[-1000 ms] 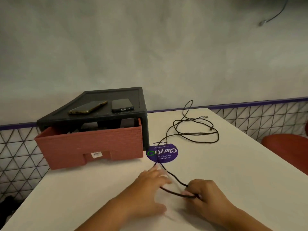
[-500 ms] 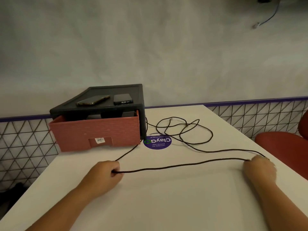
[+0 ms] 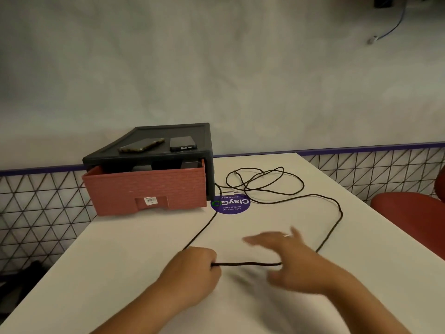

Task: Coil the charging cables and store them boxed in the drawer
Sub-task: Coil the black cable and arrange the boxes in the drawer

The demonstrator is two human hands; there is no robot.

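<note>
Your left hand, low in the centre of the frame, is curled into a fist around the black cable. From that fist a short stretch runs right to your right hand, whose fingers are spread and blurred; I cannot tell whether it grips the cable. The rest arcs out to the right and lies in loose loops on the white table, right of the red drawer, which stands pulled out of its black case.
</note>
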